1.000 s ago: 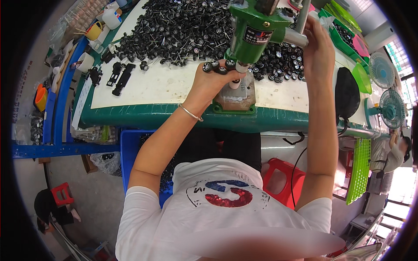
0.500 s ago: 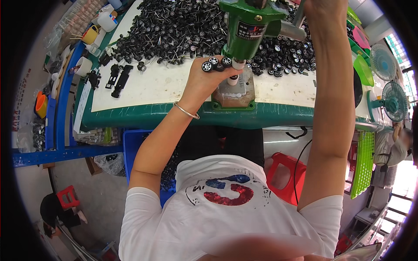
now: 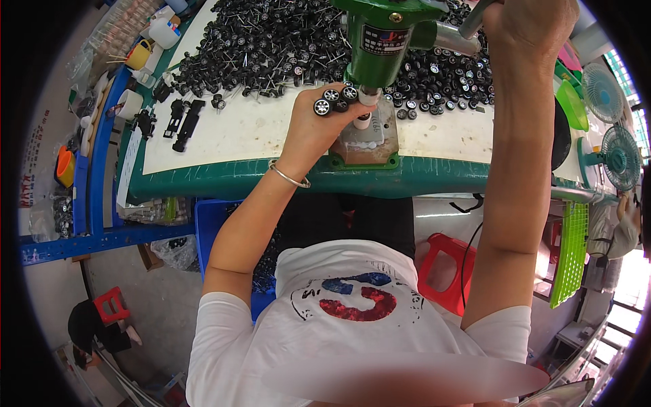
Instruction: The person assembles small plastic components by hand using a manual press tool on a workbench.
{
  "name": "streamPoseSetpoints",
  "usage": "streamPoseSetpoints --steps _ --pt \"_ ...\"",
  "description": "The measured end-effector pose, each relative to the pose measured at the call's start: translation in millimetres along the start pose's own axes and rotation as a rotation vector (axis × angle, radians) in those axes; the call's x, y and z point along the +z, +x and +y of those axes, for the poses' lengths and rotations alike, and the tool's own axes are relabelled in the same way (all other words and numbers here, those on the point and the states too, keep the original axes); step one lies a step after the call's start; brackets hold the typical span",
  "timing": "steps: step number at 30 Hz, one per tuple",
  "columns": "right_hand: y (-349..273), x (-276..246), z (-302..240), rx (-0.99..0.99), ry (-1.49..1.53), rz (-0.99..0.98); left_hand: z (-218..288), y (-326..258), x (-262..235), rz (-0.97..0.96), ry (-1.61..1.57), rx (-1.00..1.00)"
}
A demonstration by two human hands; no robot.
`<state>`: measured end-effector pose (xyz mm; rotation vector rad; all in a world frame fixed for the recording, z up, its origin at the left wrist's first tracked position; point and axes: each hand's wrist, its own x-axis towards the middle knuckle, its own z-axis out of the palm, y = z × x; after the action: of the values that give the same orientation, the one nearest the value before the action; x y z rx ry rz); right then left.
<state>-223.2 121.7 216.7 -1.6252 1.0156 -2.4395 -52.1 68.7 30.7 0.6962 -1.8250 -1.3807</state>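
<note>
Several small black toy wheels (image 3: pixel 323 106) with silver spokes are bunched in my left hand (image 3: pixel 315 122), which is closed around them. Its fingertips reach to the white-tipped ram of a green hand press (image 3: pixel 380 57), above a small white post (image 3: pixel 362 122) on the press base (image 3: pixel 369 146). Whatever lies between ram and post is partly hidden by my fingers. At the upper right, my right hand (image 3: pixel 532 27) is closed at the press lever (image 3: pixel 477 19); the top edge of the view cuts off part of this grip.
Heaped wheels and axles (image 3: pixel 271 47) cover the far table. Loose wheels (image 3: pixel 441 85) spread right of the press. Black chassis pieces (image 3: pixel 188 125) lie left. A blue bin (image 3: pixel 207 227) and red stool (image 3: pixel 444 268) stand below; fans (image 3: pixel 620 156) are at right.
My right hand has shifted to the right with the lever. My left hand stays at the ram with the wheels, and the view has tilted slightly.
</note>
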Motion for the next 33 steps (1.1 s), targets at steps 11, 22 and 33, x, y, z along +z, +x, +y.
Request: streamPoseSetpoints --steps 11,22,33 --pt "-21 -35 -1 -0.133 0.387 -0.245 1 -1 4 -0.012 -0.057 -0.015" --pt "-13 8 -11 -0.011 0.094 0.137 -11 -4 7 -0.016 -0.358 -0.099" --pt "11 -10 33 0.525 0.131 0.092 -34 -23 -75 -0.013 -0.781 -0.502"
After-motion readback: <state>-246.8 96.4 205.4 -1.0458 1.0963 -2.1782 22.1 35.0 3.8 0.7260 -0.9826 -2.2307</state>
